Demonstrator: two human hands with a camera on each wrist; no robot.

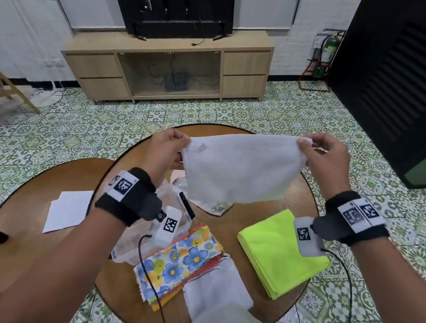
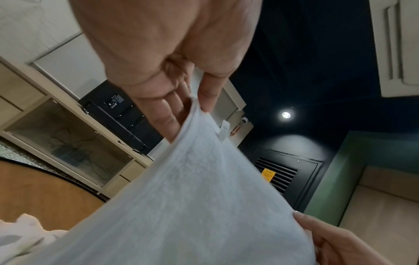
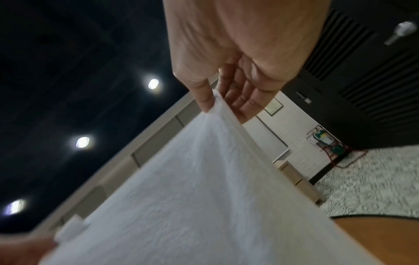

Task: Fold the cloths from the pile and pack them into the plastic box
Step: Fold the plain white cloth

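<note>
Cloths wait nearest on the round table [image 1: 304,192]: a floral stack [image 1: 177,258] and a folded yellow-green cloth [image 1: 280,252], with the plastic box [image 1: 132,247] just left. Above them, the left hand [image 1: 165,147] and right hand [image 1: 328,158] each pinch a top corner of a white towel [image 1: 237,168], held up spread.

Round wooden table [image 1: 250,217] w/ neon cloth [image 1: 279,254], floral cloths [image 1: 180,256], maybe box [image 1: 132,247].
</note>
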